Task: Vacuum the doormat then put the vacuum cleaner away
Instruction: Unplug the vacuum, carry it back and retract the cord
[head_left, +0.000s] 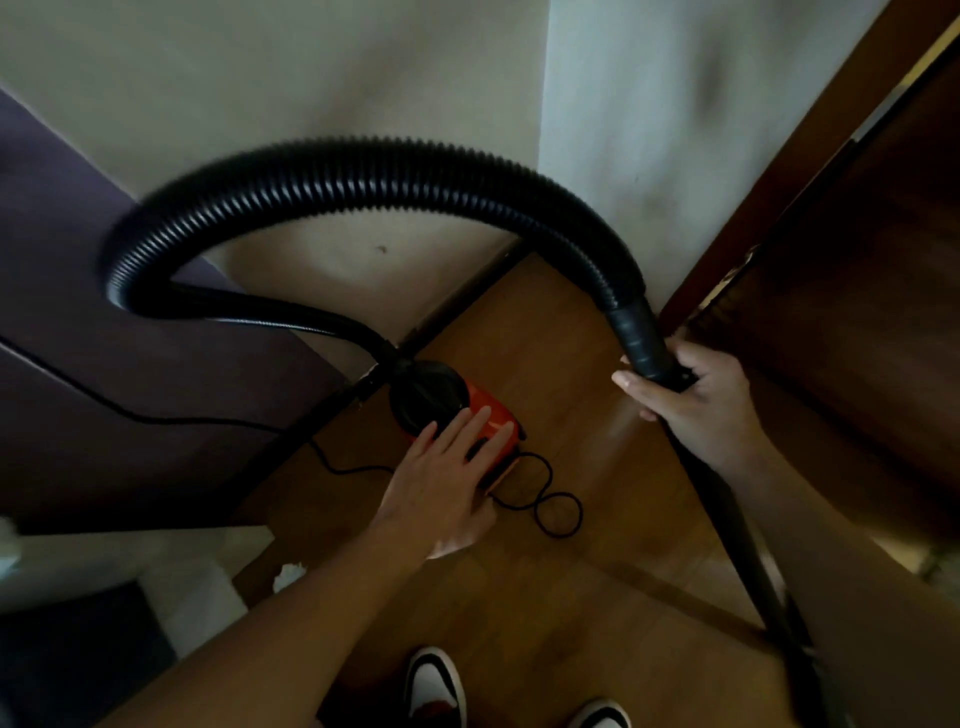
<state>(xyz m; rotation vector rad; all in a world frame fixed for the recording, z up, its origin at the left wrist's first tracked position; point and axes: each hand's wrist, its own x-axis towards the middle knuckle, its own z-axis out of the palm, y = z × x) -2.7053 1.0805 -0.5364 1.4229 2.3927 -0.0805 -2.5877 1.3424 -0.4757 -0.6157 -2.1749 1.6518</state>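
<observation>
We are holding our left hand (447, 483), fingers straight, over the orange vacuum cleaner (491, 410) on the floor (571, 353) by the wall (415, 78) while our right hand (693, 402) is gripping its hose handle (644, 338), and, with no doormat showing, we are probably putting it away.

Indoor corner of a home, likely a hallway: a wood-plank floor (571, 322), plain pale walls (363, 78) meeting at a corner, a dark wooden door (857, 322) at right, a small orange vacuum (478, 395) on the floor.
</observation>
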